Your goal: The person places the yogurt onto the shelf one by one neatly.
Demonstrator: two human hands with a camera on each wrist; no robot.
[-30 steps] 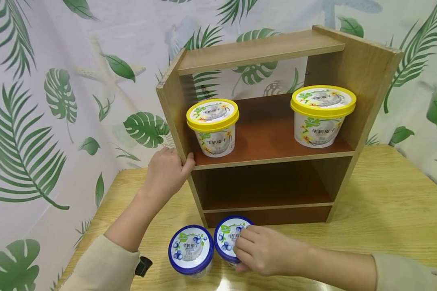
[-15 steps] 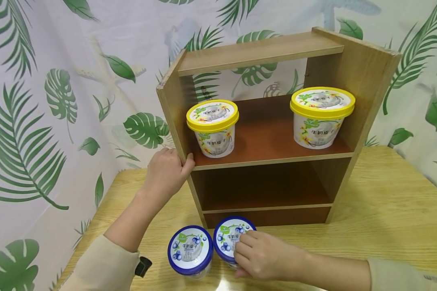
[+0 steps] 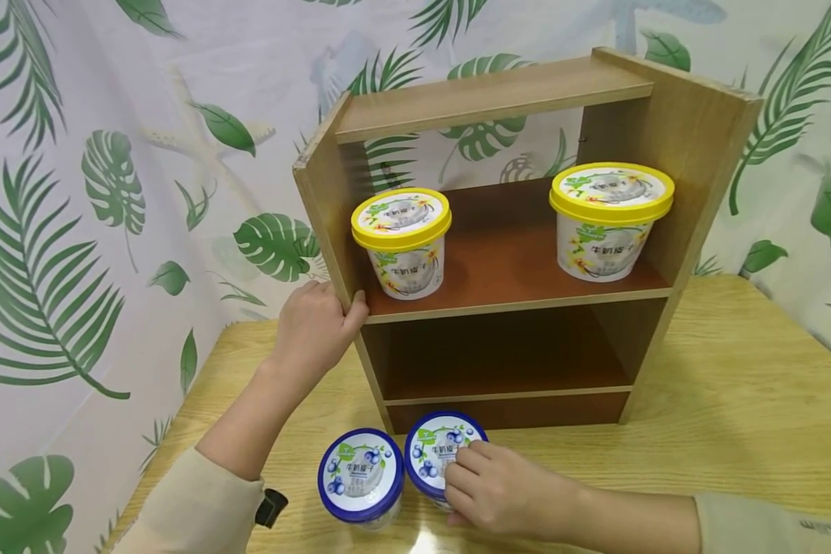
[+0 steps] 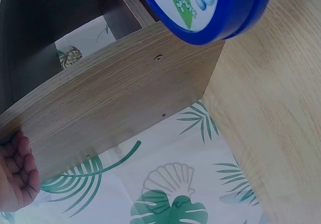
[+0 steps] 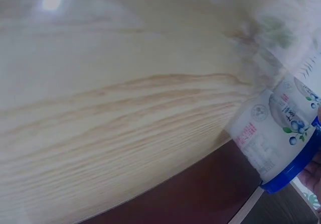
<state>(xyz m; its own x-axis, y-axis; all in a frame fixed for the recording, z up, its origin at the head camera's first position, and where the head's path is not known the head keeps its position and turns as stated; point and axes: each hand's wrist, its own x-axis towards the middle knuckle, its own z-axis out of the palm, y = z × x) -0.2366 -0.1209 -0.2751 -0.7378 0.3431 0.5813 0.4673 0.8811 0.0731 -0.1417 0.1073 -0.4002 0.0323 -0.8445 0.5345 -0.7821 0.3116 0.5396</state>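
My left hand point(image 3: 318, 323) grips the left side panel of a small wooden shelf point(image 3: 519, 308), its thumb at the front edge. In the left wrist view the curled fingers point(image 4: 22, 166) lie against the panel's outer face. My right hand point(image 3: 488, 485) holds the right-hand blue-lidded ice cream tub point(image 3: 432, 446) by its right side; part of the lid is covered. Close beside it on the left stands another blue-lidded tub point(image 3: 362, 473). Both are upright on the table in front of the shelf. The right wrist view catches the held tub's printed side point(image 5: 271, 138).
On the upper board stand two yellow-lidded tubs, one at the left point(image 3: 405, 242) and one at the right point(image 3: 609, 219). A lower compartment point(image 3: 505, 354) opens beneath. The wooden table point(image 3: 748, 385) extends to the right; leaf-patterned cloth point(image 3: 180, 154) hangs behind and at left.
My right hand has shifted very slightly on the right blue-lidded tub, and its sleeve sits a little further left. The left hand, shelf and other tubs stay in place.
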